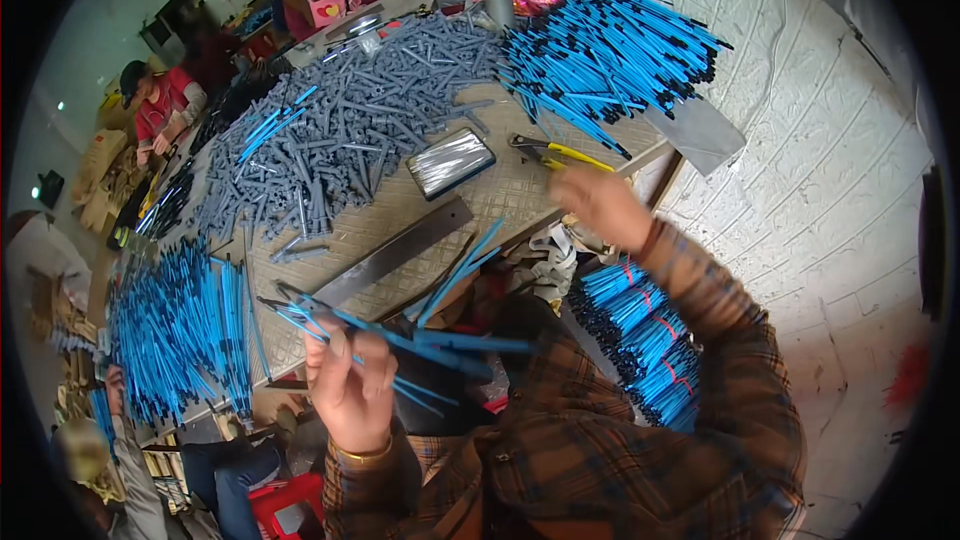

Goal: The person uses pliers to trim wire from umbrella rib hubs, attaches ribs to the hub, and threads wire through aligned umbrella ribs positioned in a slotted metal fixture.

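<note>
My left hand (350, 380) is closed around several thin blue rods (435, 343) with dark ends; they fan out to both sides and are partly blurred. My right hand (603, 205) is over the right table edge, just by a pair of pliers (565, 152) with yellow handles and dark jaws. Its fingers are smeared by motion, so I cannot see whether they touch the handles or hold anything. Between the hands, a flat dark metal bar (395, 250) lies slanted across the table. Behind it rests a shiny silver-topped rectangular block (452, 162).
Grey plastic pieces (340, 110) are heaped across the table. Blue rods are piled at the far right (610, 50) and left (175, 330). Red-tied rod bundles (640, 325) sit below, by my right arm. A metal can (497, 0) stands behind. Other people work at left.
</note>
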A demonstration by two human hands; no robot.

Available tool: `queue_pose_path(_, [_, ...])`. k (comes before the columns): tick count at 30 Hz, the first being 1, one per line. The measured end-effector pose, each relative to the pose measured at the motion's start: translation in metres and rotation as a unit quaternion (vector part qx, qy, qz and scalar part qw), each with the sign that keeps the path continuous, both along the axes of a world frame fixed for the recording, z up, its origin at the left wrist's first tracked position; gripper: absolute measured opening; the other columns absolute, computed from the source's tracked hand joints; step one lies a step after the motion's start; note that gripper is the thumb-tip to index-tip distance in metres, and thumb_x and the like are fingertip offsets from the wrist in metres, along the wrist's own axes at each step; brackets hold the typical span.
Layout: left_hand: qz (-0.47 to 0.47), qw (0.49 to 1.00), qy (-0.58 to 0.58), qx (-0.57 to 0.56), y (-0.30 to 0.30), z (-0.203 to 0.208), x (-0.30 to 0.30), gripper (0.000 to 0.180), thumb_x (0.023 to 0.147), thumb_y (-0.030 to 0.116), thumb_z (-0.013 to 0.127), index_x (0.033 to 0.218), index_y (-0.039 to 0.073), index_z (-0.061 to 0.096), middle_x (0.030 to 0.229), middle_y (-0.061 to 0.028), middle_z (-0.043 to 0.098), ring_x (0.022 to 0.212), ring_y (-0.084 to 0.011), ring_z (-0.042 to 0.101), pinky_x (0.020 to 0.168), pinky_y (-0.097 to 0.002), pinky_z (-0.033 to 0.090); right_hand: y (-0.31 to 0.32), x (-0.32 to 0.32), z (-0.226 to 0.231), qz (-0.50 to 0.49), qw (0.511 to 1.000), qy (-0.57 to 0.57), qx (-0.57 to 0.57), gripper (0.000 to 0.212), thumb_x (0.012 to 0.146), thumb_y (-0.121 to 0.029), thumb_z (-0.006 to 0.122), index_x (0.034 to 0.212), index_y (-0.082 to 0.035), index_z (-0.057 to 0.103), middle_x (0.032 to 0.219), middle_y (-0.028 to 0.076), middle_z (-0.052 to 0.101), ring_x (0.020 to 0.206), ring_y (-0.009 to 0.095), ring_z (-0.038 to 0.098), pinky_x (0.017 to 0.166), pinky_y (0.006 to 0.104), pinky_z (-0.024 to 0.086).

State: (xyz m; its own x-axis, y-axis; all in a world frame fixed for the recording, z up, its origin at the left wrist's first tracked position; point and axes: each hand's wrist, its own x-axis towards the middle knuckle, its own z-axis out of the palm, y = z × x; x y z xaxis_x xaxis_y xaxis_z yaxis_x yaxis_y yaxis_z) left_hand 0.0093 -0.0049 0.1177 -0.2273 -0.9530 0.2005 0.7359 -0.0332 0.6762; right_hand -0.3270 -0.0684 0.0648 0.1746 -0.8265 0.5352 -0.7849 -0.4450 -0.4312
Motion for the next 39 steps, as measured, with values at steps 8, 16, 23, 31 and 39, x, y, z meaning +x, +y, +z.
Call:
queue_pose_path(8, [-0.073, 0.995, -0.033, 0.061, 0.010, -0.016, 0.017, 0.021, 0.090, 0.015, 0.050, 0.103, -0.001, 0.052, 0.058, -0.0056, 0.050, 0.046, -0.0132, 0.048, 0.043, -0.0246, 0.033, -0.076, -0.109, -0.041, -0.292, 0.949, 0.091, 0.081, 0.025, 0.088, -0.027, 0.048, 0.085, -0.003, 0.055, 0.074, 0.020, 0.059, 0.074, 0.038, 0.059, 0.064, 0.0477, 0.045])
queue_pose_path(16, [0.030, 0.985, -0.102, 0.136, -0.001, 0.004, -0.005, 0.026, 0.092, 0.017, 0.047, 0.114, 0.004, 0.050, 0.069, -0.0073, 0.052, 0.060, -0.0174, 0.052, 0.057, -0.0281, 0.041, -0.064, -0.069, -0.025, -0.165, 0.979, -0.113, -0.028, 0.023, 0.090, -0.025, 0.048, 0.084, -0.003, 0.050, 0.061, 0.014, 0.053, 0.056, 0.030, 0.054, 0.054, 0.0377, 0.044])
queue_pose_path(23, [-0.005, 0.993, 0.108, 0.048, -0.065, -0.021, 0.005, 0.022, 0.088, 0.011, 0.055, 0.108, 0.005, 0.051, 0.084, -0.0131, 0.062, 0.075, -0.0232, 0.061, 0.072, -0.0343, 0.050, 0.042, 0.052, 0.011, 0.184, 0.919, -0.263, 0.231, 0.013, 0.091, -0.017, 0.046, 0.091, -0.004, 0.046, 0.066, -0.002, 0.046, 0.053, 0.007, 0.044, 0.050, 0.0214, 0.037])
queue_pose_path(31, [0.164, 0.983, -0.068, 0.041, -0.046, -0.018, -0.017, 0.018, 0.086, 0.009, 0.057, 0.104, 0.007, 0.053, 0.089, -0.0084, 0.061, 0.076, -0.0193, 0.061, 0.066, -0.0309, 0.053, 0.076, 0.080, 0.040, 0.190, 0.919, 0.054, 0.341, 0.035, 0.082, -0.022, 0.062, 0.113, -0.012, 0.051, 0.078, 0.009, 0.053, 0.066, 0.025, 0.056, 0.057, 0.0332, 0.046])
queue_pose_path(39, [0.146, 0.983, 0.039, 0.102, -0.050, -0.007, -0.017, 0.016, 0.087, 0.008, 0.057, 0.103, 0.009, 0.053, 0.083, -0.0056, 0.059, 0.071, -0.0160, 0.058, 0.065, -0.0271, 0.049, 0.058, 0.070, 0.004, 0.341, 0.939, 0.045, 0.002, 0.053, 0.077, -0.022, 0.065, 0.126, -0.020, 0.046, 0.088, 0.007, 0.057, 0.071, 0.028, 0.060, 0.059, 0.0352, 0.048])
